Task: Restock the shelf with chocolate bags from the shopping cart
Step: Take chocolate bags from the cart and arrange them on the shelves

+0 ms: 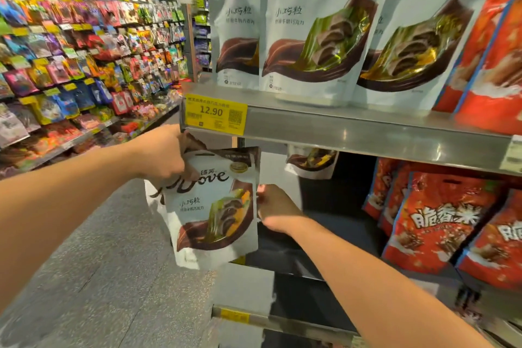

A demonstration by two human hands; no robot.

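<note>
My left hand grips the top of a white Dove chocolate bag, and a second white bag shows behind it. The bag hangs upright in front of the dark lower shelf bay. My right hand touches the bag's right edge, fingers curled against it. Three matching Dove bags stand on the metal upper shelf above. Another Dove bag stands deep inside the lower bay. The shopping cart is out of sight.
Red snack bags fill the lower shelf to the right, and more red bags stand on the upper shelf. A yellow 12.90 price tag hangs on the shelf rail. Across the grey aisle floor, long shelves of candy run along the left.
</note>
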